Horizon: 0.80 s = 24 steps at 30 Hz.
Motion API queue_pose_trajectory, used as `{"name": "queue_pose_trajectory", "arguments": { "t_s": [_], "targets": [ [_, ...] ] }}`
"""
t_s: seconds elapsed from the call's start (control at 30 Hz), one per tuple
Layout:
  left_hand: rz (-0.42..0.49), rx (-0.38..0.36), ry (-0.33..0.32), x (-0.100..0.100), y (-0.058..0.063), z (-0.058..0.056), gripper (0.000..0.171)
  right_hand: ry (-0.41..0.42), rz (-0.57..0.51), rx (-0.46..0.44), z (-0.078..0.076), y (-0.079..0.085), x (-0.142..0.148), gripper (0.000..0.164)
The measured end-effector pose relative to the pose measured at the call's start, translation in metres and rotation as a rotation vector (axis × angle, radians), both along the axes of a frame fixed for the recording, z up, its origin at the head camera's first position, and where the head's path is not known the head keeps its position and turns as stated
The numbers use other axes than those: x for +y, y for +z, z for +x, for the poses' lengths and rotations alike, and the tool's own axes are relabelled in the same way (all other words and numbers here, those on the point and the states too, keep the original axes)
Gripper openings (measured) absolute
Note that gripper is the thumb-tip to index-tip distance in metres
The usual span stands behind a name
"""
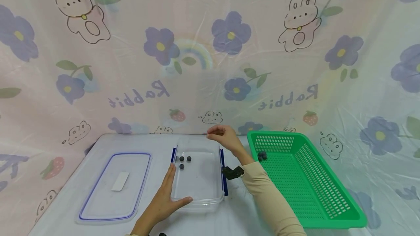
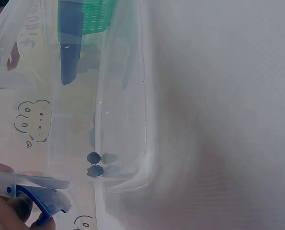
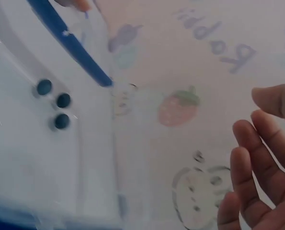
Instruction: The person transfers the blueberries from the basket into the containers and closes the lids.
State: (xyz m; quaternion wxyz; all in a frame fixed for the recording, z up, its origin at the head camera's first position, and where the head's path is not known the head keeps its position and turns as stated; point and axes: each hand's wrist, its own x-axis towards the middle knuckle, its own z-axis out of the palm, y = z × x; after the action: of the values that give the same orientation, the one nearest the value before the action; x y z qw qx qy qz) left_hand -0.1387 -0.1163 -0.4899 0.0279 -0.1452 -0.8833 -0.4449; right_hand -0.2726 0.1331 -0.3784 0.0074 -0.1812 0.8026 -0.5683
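A clear plastic box (image 1: 200,183) with blue side latches stands in the middle of the table. Three small dark blueberries (image 1: 182,166) lie inside near its far left corner. My left hand (image 1: 164,201) rests at the box's near left, its straight fingers along the left wall and the thumb out over the near rim. In the left wrist view, fingertips show beside a blue latch (image 2: 44,203). My right hand (image 1: 226,139) is raised over the far right of the box. In the right wrist view its fingers are loosely bent, the thumb apart, with nothing between them.
A green perforated basket (image 1: 341,181) stands on the right, with several blueberries (image 1: 262,155) at its far left. To the left lies a clear lid (image 1: 98,203) with a blue seal and a white label (image 1: 120,181). A patterned curtain (image 1: 197,83) hangs behind the table.
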Motion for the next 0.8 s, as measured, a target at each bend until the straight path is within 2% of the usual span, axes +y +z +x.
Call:
{"name": "queue_pose_trajectory", "arguments": {
  "t_s": [0.23,0.43,0.63,0.8],
  "targets": [
    [-0.003,0.004,0.003,-0.002,0.0,0.0,0.118,-0.023,-0.04,-0.01,0.004,0.02,0.039,0.027],
    [-0.004,0.009,-0.001,-0.002,0.001,0.0,0.118,-0.061,-0.065,-0.006,0.007,0.03,0.069,0.033],
    [-0.009,0.025,0.007,-0.002,0.001,0.0,0.116,-0.092,-0.079,0.002,0.008,0.03,0.099,0.036],
    [-0.001,0.027,0.008,-0.001,0.0,0.0,0.116,-0.103,-0.102,0.001,0.01,0.024,0.124,0.035]
  ]
}}
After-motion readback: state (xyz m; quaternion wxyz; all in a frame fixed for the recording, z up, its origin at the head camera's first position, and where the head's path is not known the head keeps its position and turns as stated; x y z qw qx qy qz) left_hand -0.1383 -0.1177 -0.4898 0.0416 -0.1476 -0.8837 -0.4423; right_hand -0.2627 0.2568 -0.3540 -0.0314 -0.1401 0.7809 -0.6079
